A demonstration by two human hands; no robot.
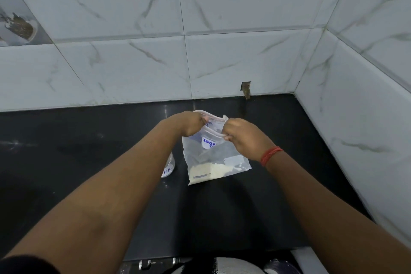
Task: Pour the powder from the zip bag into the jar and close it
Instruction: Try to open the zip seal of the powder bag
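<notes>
A clear zip bag with blue print stands upright over the black counter. Pale powder fills its bottom. My left hand pinches the far lip of the bag's top and my right hand pinches the near lip; the two lips are spread apart. A clear jar with a handwritten white label stands just left of the bag, mostly hidden behind my left forearm. No lid is visible.
White marble-pattern tiled walls close the counter at the back and on the right, forming a corner. A small chipped hole sits low in the back wall. The counter's front edge runs near the bottom, with metal handles below it.
</notes>
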